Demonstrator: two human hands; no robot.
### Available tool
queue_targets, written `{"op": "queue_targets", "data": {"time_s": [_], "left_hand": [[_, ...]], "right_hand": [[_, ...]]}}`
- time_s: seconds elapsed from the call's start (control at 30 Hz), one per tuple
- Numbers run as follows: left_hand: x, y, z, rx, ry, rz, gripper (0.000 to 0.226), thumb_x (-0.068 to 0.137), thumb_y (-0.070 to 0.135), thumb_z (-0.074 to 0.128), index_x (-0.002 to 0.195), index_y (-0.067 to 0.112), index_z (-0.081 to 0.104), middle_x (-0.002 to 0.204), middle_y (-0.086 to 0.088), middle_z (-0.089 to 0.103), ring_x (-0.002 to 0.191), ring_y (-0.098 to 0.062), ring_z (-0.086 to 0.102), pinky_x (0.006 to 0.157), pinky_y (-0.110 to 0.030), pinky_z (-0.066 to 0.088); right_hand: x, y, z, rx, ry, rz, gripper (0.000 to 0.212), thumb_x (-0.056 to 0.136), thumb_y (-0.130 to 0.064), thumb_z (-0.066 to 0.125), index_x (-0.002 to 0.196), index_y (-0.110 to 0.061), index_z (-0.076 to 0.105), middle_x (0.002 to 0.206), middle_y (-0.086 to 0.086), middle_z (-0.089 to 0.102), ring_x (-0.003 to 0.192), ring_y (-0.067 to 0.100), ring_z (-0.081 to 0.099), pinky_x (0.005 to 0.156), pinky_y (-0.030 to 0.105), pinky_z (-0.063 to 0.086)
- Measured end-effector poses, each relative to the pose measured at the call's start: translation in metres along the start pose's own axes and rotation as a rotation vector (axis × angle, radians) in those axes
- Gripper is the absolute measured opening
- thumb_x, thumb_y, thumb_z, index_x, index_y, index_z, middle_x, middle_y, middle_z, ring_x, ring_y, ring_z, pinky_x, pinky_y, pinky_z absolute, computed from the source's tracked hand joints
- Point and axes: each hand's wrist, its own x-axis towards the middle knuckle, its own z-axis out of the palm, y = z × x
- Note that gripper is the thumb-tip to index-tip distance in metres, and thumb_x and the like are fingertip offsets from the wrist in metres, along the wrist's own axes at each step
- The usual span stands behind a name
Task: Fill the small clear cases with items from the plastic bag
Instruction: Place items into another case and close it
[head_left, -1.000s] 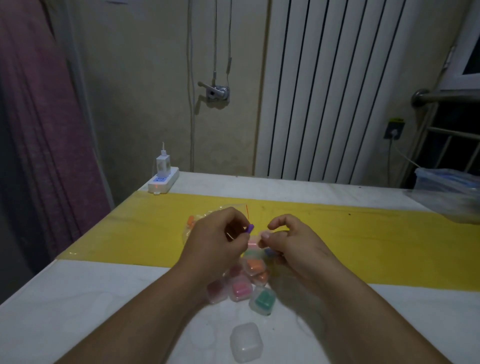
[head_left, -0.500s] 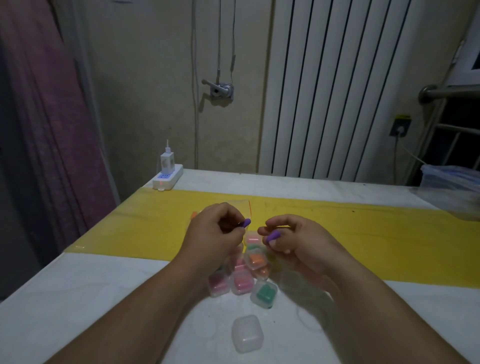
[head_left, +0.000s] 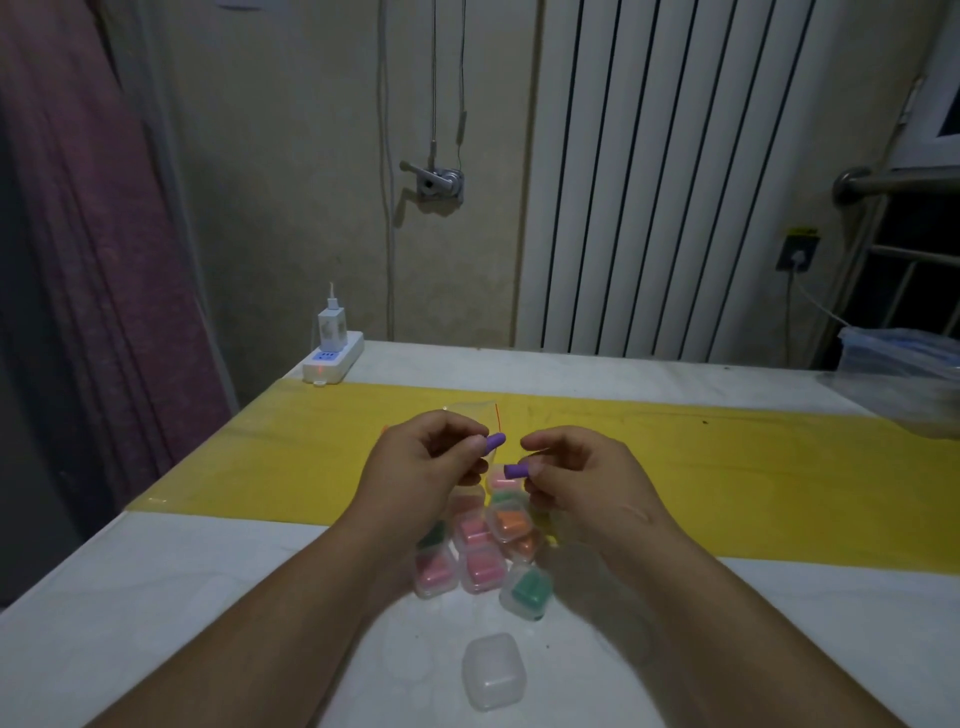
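Both hands have drawn apart: the left hand (head_left: 426, 462) pinches one purple piece (head_left: 494, 440), the right hand (head_left: 576, 467) now pinches another purple piece (head_left: 516, 471) (apparently earplugs). A pair seems ready for the empty clear case (head_left: 493, 670) on the tabletop (head_left: 156, 613); the plastic bag (head_left: 475, 408) lies behind.

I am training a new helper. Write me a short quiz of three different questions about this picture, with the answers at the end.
1. True or false: each hand pinches one purple piece.
2. Multiple choice: the empty-looking clear case nearest the camera is A) closed on the white table, B) on the yellow strip, C) held in the right hand.
3. Fill in: the power strip sits at the table's far ____ corner.

Key
1. True: the left hand pinches a purple piece; the right hand pinches another.
2. A: the clear case lies closed, apart from the filled cases.
3. Left: power strip.
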Motion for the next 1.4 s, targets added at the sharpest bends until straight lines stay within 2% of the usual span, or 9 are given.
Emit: {"op": "queue_targets", "data": {"time_s": [0.17, 0.33, 0.47, 0.57, 0.73, 0.87, 1.03, 1.17, 1.4], "left_hand": [[0.001, 0.001, 0.000, 0.055, -0.068, -0.015, 0.008, 0.090, 0.001, 0.063, 0.088, 0.004, 0.070, 0.076, -0.007, 0.072, 0.069, -0.015, 0.069, 0.068, -0.029, 0.060], [-0.001, 0.000, 0.003, 0.076, -0.114, -0.020, 0.008, 0.091, 0.002, 0.063, 0.088, 0.005, 0.071, 0.074, -0.004, 0.072, 0.064, -0.008, 0.068, 0.061, -0.018, 0.056], [0.000, -0.001, 0.002, 0.089, -0.105, -0.013, 0.010, 0.091, 0.004, 0.064, 0.086, 0.011, 0.071, 0.076, -0.005, 0.073, 0.068, -0.012, 0.070, 0.063, -0.019, 0.056], [0.000, -0.002, 0.002, 0.069, -0.109, -0.009, 0.010, 0.091, 0.003, 0.064, 0.086, 0.009, 0.070, 0.075, -0.006, 0.073, 0.067, -0.012, 0.070, 0.064, -0.021, 0.057], [-0.001, -0.003, 0.006, 0.072, -0.095, 0.020, 0.009, 0.091, 0.004, 0.064, 0.088, 0.009, 0.070, 0.072, -0.001, 0.071, 0.063, -0.008, 0.066, 0.061, -0.020, 0.055], [0.000, -0.008, 0.006, 0.251, -0.090, 0.115, 0.009, 0.088, 0.014, 0.070, 0.083, 0.021, 0.071, 0.070, 0.012, 0.068, 0.064, -0.002, 0.059, 0.063, -0.021, 0.051], [-0.005, -0.011, 0.013, 0.681, -0.203, 0.343, 0.015, 0.083, 0.046, 0.060, 0.076, 0.034, 0.066, 0.081, 0.015, 0.064, 0.083, -0.004, 0.052, 0.076, -0.030, 0.045], [-0.009, -0.010, 0.023, 0.956, -0.366, 0.564, 0.036, 0.083, 0.053, 0.050, 0.094, 0.030, 0.075, 0.089, 0.012, 0.070, 0.092, -0.014, 0.053, 0.082, -0.038, 0.044], [-0.018, -0.017, 0.033, 1.106, -0.559, 0.749, 0.041, 0.090, 0.053, 0.038, 0.112, 0.036, 0.069, 0.106, 0.018, 0.068, 0.100, -0.012, 0.051, 0.079, -0.031, 0.032]], "right_hand": [[0.004, 0.001, -0.001, -0.160, -0.006, -0.101, 0.023, 0.088, 0.005, 0.063, 0.098, -0.015, 0.058, 0.076, 0.014, 0.072, 0.060, 0.017, 0.065, 0.061, 0.031, 0.053], [0.001, 0.002, 0.002, -0.020, -0.053, -0.081, 0.021, 0.090, 0.011, 0.057, 0.103, -0.004, 0.064, 0.074, 0.018, 0.068, 0.058, 0.020, 0.062, 0.059, 0.029, 0.056], [-0.005, -0.002, 0.004, 0.153, -0.083, -0.013, 0.019, 0.089, 0.011, 0.057, 0.091, -0.002, 0.071, 0.068, 0.014, 0.068, 0.056, 0.017, 0.061, 0.056, 0.023, 0.055], [-0.006, -0.003, 0.003, 0.078, -0.065, -0.053, 0.011, 0.085, 0.005, 0.067, 0.085, -0.005, 0.071, 0.073, 0.013, 0.070, 0.060, 0.017, 0.064, 0.056, 0.021, 0.056], [-0.004, -0.003, 0.001, 0.011, -0.006, -0.072, 0.011, 0.084, 0.011, 0.064, 0.080, 0.002, 0.067, 0.066, 0.015, 0.066, 0.054, 0.018, 0.058, 0.051, 0.022, 0.052], [0.007, -0.003, -0.013, -0.147, 0.057, -0.125, 0.011, 0.084, 0.006, 0.067, 0.077, -0.002, 0.068, 0.076, 0.021, 0.071, 0.060, 0.024, 0.063, 0.065, 0.035, 0.058], [0.017, -0.001, -0.028, -0.192, 0.123, -0.110, 0.005, 0.083, 0.002, 0.071, 0.080, -0.002, 0.071, 0.070, 0.008, 0.072, 0.060, 0.020, 0.065, 0.067, 0.032, 0.060], [0.020, -0.001, -0.035, -0.166, 0.159, -0.115, 0.008, 0.083, 0.004, 0.069, 0.078, -0.001, 0.070, 0.066, 0.005, 0.072, 0.060, 0.017, 0.066, 0.069, 0.034, 0.061], [0.021, 0.002, -0.036, -0.142, 0.171, -0.107, 0.010, 0.084, 0.004, 0.068, 0.077, -0.003, 0.069, 0.068, 0.007, 0.072, 0.060, 0.019, 0.064, 0.070, 0.035, 0.061]]}}
